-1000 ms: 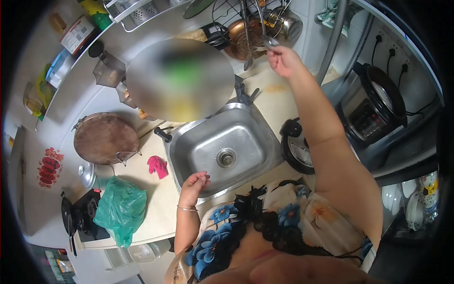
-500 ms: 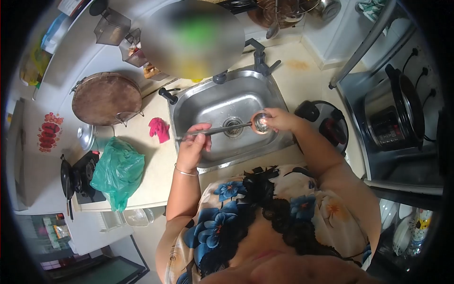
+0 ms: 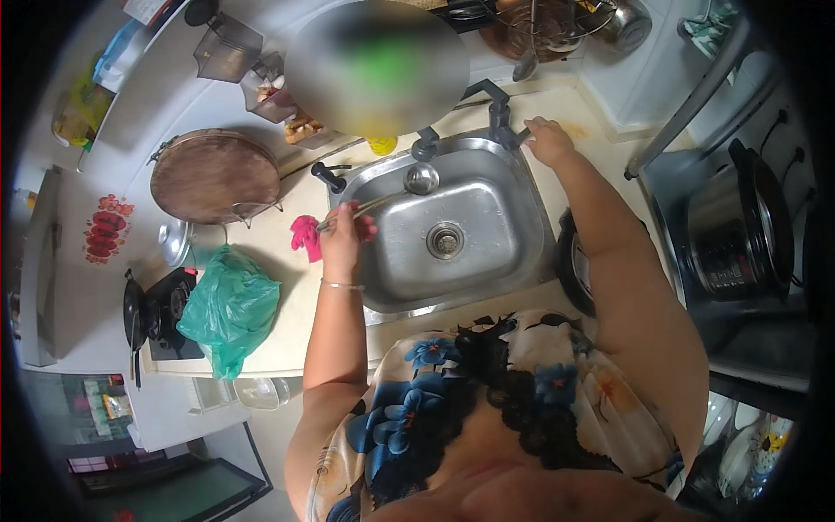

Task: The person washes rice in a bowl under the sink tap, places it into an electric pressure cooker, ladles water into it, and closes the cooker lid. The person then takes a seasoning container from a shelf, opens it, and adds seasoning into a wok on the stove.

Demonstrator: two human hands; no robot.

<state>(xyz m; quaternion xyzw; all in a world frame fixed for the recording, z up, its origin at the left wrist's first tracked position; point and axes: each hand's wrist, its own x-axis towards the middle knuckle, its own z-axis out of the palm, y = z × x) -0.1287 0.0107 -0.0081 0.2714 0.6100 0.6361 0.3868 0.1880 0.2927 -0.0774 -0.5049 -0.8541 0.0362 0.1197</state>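
Observation:
My left hand (image 3: 347, 235) is closed round the handle of a metal ladle (image 3: 422, 179). The ladle's round bowl hangs over the back left part of the steel sink (image 3: 496, 228), below the dark faucet. At the sink's back right corner, the fingers of my right hand (image 3: 550, 142) are at the lever of the black faucet (image 3: 498, 113). No water is seen to run. Over the back edge, a blurred oval hides part of the view.
A pink cloth (image 3: 306, 237) lies left of the sink, near a green plastic bag (image 3: 230, 306) and a round wooden board (image 3: 216, 177). A black stove (image 3: 173, 304) is at the far left. To the right stand a glass lid (image 3: 574, 261) and an electric cooker (image 3: 735, 228).
My right hand went from the hanging utensils to the ladle's bowl over the sink, then let go and moved to the faucet lever. My left hand took the handle, and the bowl swung backward.

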